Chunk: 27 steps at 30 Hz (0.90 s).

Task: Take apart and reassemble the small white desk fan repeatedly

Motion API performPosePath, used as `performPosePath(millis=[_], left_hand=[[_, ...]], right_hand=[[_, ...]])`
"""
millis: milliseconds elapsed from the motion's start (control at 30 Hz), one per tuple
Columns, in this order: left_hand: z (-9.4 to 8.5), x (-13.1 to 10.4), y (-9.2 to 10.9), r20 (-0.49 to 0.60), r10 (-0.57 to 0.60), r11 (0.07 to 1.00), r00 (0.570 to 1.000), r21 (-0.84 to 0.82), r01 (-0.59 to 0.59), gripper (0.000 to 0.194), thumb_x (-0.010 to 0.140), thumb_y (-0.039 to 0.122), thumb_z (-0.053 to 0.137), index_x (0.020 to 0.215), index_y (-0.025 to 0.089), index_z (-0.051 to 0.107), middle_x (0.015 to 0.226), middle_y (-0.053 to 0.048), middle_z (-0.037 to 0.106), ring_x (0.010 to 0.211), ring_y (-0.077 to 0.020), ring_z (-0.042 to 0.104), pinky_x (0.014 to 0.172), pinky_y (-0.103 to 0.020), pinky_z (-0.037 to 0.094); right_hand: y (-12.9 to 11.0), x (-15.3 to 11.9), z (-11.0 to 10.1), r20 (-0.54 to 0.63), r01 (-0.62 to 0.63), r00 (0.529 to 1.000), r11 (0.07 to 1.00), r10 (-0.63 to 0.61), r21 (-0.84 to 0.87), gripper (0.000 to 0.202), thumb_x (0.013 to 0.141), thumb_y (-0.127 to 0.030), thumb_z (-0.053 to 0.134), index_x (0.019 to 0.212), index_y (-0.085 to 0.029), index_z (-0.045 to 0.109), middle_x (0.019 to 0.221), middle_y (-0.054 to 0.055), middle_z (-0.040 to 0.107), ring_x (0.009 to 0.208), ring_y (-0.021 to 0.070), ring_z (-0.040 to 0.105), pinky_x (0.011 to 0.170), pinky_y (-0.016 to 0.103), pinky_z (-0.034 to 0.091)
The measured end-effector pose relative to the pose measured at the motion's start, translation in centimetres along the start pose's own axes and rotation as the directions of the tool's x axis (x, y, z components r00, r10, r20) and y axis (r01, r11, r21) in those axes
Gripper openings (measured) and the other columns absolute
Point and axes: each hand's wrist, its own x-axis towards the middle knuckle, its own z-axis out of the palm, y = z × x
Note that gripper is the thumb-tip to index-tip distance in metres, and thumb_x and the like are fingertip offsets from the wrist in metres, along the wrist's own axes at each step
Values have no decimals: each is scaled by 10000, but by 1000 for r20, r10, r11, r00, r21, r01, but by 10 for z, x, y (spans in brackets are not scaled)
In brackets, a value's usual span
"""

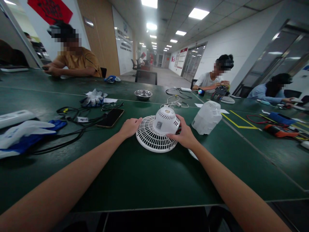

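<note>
A white round fan grille (154, 143) lies on the green table in front of me, with a white fan motor housing (166, 120) on top of it. The housing has vent slots and a square printed label. My left hand (131, 127) pinches the grille's left rim. My right hand (184, 133) is wrapped round the right side of the housing, thumb in front and fingers behind. Something dark shows between the housing and my right palm. A white plastic casing (207, 117) stands to the right of that hand. A white piece (193, 154) is partly hidden under my right wrist.
Left: a phone (111, 118), black cables (77, 129) and blue-white gloves (29, 135). A metal bowl (143, 94) and white cable (177, 103) lie beyond the fan. Tools with orange grips (280, 130) are at right. Several people sit around the table.
</note>
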Motion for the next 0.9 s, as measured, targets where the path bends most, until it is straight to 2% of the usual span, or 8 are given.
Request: performPosePath(millis=[133, 300, 367, 467, 533, 600, 733, 900], left_hand=[[-1, -3, 0, -69, 10, 987, 998, -159, -21, 589, 969, 614, 290, 589, 224, 516, 596, -37, 590, 623, -217, 551, 620, -346, 381], [0, -2, 2, -266, 121, 878, 956, -421, -228, 578, 1010, 597, 232, 726, 208, 552, 758, -42, 628, 750, -201, 568, 758, -345, 467], [2, 0, 2, -299, 156, 839, 942, -463, -286, 545, 1004, 617, 286, 825, 200, 589, 884, -56, 658, 837, -203, 594, 789, -343, 483], [8, 1, 3, -241, 186, 762, 953, -577, -295, 442, 945, 610, 503, 1054, 197, 618, 1040, -63, 692, 944, -215, 646, 842, -360, 517], [12, 0, 5, -150, 191, 706, 970, -665, -242, 461, 871, 557, 663, 1139, 183, 625, 1079, -78, 718, 979, -239, 679, 889, -403, 536], [15, -3, 6, -60, 170, 664, 984, -730, -159, 466, 817, 507, 748, 1115, 158, 662, 1050, -96, 745, 962, -260, 708, 904, -445, 553], [16, -8, 11, -25, 77, 653, 997, -754, -70, 342, 778, 432, 798, 947, 145, 721, 890, -86, 768, 833, -251, 735, 838, -452, 594], [12, -12, 19, -119, 95, 792, 988, -592, -147, 222, 763, 353, 805, 825, 157, 721, 772, -52, 749, 706, -211, 716, 703, -382, 609]], right_hand=[[1, -1, 2, -64, -5, 998, 996, 11, 87, 1031, 614, -453, 893, 1472, -279, 349, 1119, 96, 698, 945, 318, 698, 880, 594, 577], [1, 0, 6, -118, -90, 981, 895, 156, 437, 857, 704, -467, 815, 1416, -284, 374, 1187, 99, 695, 1014, 314, 701, 871, 529, 595], [-3, 0, 9, -61, -156, 968, 778, 242, 608, 661, 779, -484, 729, 1350, -278, 468, 1144, 77, 719, 989, 298, 709, 841, 492, 599], [-9, -1, 14, 176, -305, 939, 480, 297, 823, 398, 875, -488, 590, 1201, -261, 609, 1123, 48, 744, 1033, 272, 704, 877, 453, 582], [-11, -2, 19, 322, -418, 892, 306, 318, 855, 311, 906, -464, 535, 1098, -252, 659, 1083, 28, 761, 1028, 251, 706, 891, 431, 576], [-11, -2, 23, 404, -488, 848, 210, 343, 847, 274, 921, -437, 511, 1032, -247, 673, 1031, 14, 771, 994, 234, 712, 892, 416, 576], [-9, 0, 25, 447, -511, 839, 166, 311, 843, 254, 932, -426, 507, 1029, -255, 667, 981, 9, 767, 984, 225, 709, 905, 416, 570], [-13, -1, 19, 450, -513, 850, 233, 275, 826, 268, 885, -472, 571, 1021, -256, 652, 906, 20, 747, 933, 243, 707, 869, 441, 574]])
